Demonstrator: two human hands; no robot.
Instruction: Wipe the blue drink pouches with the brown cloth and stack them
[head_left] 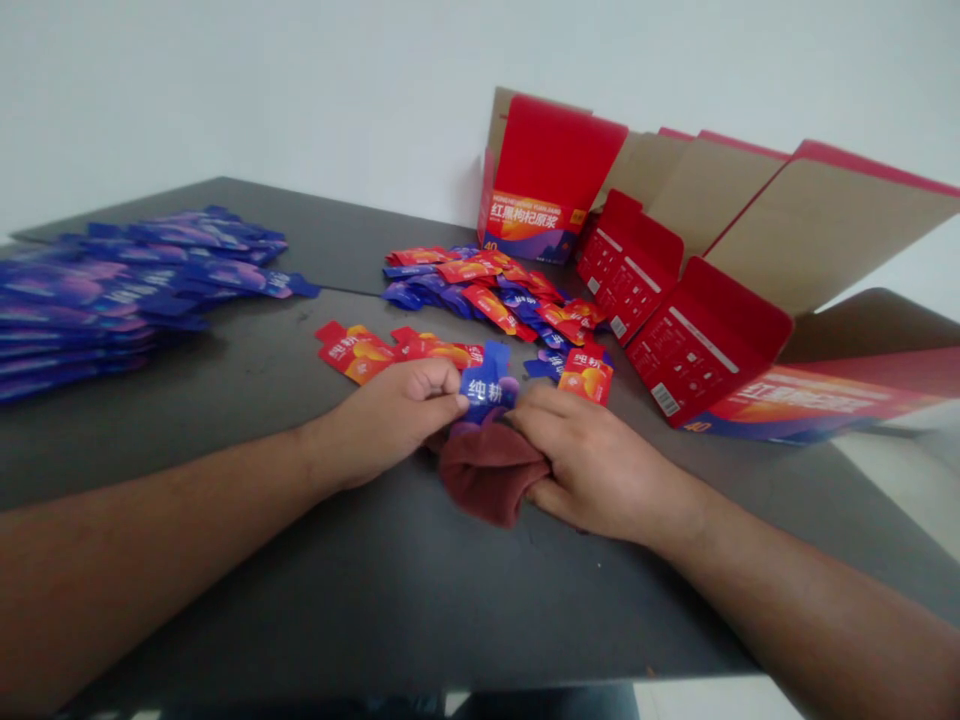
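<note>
Likely light and slick, I judge, the sachet (486, 391) suits edge holds: left hand (394, 418) pinching it, right hand (600, 462) clutching cloth (493, 476).

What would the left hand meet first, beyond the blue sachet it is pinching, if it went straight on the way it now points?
Most likely the right hand, which lies just across the blue sachet from the left hand, though depth is hard to judge from this single view.

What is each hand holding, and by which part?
Left hand: blue sachet, pinched at its left edge. Right hand: brown cloth, gripped at its right side.
</note>
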